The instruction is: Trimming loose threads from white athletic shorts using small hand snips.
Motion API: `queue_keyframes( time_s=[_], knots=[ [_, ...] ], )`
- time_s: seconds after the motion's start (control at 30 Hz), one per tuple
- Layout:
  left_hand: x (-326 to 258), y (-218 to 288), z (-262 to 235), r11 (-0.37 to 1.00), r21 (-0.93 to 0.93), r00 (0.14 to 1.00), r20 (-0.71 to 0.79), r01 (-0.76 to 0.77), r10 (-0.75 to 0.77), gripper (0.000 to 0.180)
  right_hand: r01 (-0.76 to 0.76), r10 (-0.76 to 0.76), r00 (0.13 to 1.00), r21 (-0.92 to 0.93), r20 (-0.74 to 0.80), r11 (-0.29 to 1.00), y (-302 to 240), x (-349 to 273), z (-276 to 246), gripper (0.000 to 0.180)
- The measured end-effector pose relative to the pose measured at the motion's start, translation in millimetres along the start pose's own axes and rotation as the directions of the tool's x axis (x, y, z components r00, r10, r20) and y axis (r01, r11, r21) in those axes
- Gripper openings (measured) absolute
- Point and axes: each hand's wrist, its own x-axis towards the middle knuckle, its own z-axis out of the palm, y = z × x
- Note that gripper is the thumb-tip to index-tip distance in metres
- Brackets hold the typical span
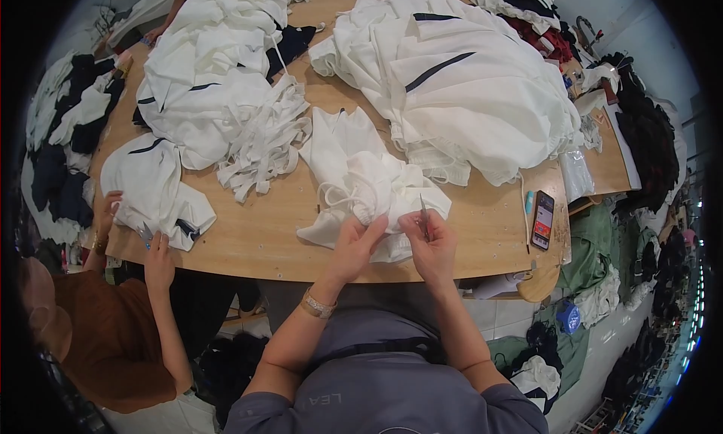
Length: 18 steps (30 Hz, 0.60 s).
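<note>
A white garment (343,144) with a gathered elastic edge and a loose drawstring lies crumpled on the wooden table in front of me. My left hand (360,242) is closed on its gathered edge, thumb on top. Just to the right, my right hand (435,247) grips a small pair of thread snips (423,207), blades pointing up and away. The snips are over the garment's right part; whether they touch the cloth I cannot tell. Part of the garment is hidden behind my fingers.
Large white garment piles with dark trim stand at the back left (203,42) and back right (482,80). A phone (541,220) rests near the right edge. At left, a co-worker's hands (159,257) hold scissors (145,234) by another white garment (143,178).
</note>
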Motion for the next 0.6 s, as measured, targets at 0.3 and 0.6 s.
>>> queue_keyframes(
  time_s=[0.3,0.6],
  knots=[
    [1,0,1,0.999,0.025,0.998,-0.06,-0.026,0.028,0.026,0.073,-0.075,0.994,0.036,0.082,0.997,7,-2,-31,0.028],
    [3,-3,-4,0.998,0.066,0.998,-0.065,-0.021,0.026,0.026,0.489,-0.32,0.872,-0.661,0.369,0.57,7,-3,-37,0.027]
  ],
)
